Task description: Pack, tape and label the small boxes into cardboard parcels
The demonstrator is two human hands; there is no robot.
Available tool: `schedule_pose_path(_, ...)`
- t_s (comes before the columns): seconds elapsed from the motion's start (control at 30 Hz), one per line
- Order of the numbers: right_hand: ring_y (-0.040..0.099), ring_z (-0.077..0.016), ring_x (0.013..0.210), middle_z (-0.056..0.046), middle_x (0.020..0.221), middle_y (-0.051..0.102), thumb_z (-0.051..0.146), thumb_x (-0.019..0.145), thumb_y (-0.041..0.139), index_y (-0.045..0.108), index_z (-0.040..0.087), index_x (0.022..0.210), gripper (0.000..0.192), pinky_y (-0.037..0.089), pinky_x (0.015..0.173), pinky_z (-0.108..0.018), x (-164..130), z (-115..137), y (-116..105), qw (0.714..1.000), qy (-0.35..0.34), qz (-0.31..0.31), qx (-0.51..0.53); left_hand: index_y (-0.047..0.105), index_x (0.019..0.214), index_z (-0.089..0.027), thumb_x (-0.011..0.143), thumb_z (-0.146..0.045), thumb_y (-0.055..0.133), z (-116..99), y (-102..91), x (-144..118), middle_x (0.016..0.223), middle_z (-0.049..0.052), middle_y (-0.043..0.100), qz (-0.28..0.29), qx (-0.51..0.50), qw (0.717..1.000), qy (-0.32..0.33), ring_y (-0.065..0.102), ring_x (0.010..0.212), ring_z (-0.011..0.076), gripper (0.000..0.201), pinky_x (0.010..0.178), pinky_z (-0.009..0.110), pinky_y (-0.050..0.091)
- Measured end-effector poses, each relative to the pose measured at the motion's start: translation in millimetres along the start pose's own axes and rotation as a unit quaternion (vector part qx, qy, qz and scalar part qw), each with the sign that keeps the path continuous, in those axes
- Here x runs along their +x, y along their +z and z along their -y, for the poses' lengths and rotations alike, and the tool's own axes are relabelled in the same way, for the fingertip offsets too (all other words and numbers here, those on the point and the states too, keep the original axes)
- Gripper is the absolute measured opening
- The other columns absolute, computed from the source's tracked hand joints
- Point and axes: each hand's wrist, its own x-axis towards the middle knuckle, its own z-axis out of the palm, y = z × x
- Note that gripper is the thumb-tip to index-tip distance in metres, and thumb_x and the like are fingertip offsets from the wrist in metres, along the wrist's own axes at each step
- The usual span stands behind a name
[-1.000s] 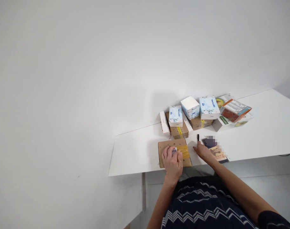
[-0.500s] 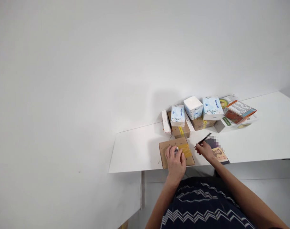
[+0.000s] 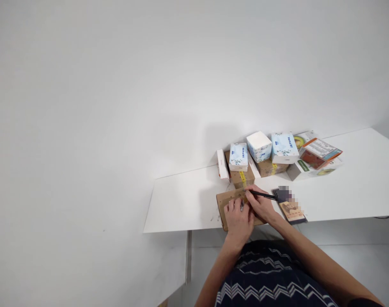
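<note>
A flat brown cardboard box (image 3: 222, 203) lies at the table's front edge, turned a little, with yellow tape and a small white label mostly covered by fingers. On its top rests my left hand (image 3: 239, 218), its fingers bent and slightly apart, the thumb beside the label. My right hand (image 3: 260, 207) is closed around a black pen (image 3: 263, 195) over the box's right part. The pen slants right, toward a dark booklet (image 3: 290, 209) with a portrait on its cover. Whether the pen's tip touches the box is hidden by my fingers.
Behind the box stand more taped cardboard boxes (image 3: 243, 178), with blue-and-white tissue packs (image 3: 284, 147) on them. At the right lie cartons with avocado pictures (image 3: 328, 167) and an orange-edged carton (image 3: 321, 152). The white table (image 3: 178, 202) runs along a wall.
My right hand has moved left with the pen, from beside the booklet onto the box. The box has shifted slightly right and turned under my left hand.
</note>
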Motion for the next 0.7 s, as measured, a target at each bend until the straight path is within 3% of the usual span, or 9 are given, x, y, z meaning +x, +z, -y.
schedule_pose_path(0.33, 0.056, -0.0153, 0.067, -0.001, 0.071, 0.060, 0.026, 0.089, 0.041, 0.053, 0.021, 0.081, 0.015, 0.045, 0.066, -0.027, -3.1, -2.1, 12.4, 0.996, -0.028, 0.021, -0.087, 0.056, 0.112, -0.019, 0.081, -0.021, 0.055, 10.6, 5.6, -1.7, 0.115, 0.008, 0.057, -0.046, -0.060, 0.996, -0.037, 0.047, 0.112, 0.0252, 0.031, 0.098, 0.045, 0.040)
schedule_pose_path(0.7, 0.057, -0.0160, 0.067, -0.001, 0.072, 0.060, 0.028, 0.089, 0.040, 0.053, 0.022, 0.081, 0.017, 0.046, 0.068, -0.028, 2.8, -2.9, 14.7, 0.993, -0.013, 0.048, -0.108, 0.055, 0.116, -0.020, 0.081, -0.020, 0.054, 11.0, 5.9, 0.7, 0.115, 0.009, 0.059, -0.047, -0.065, 0.996, -0.042, 0.048, 0.112, 0.0258, 0.036, 0.099, 0.046, 0.039)
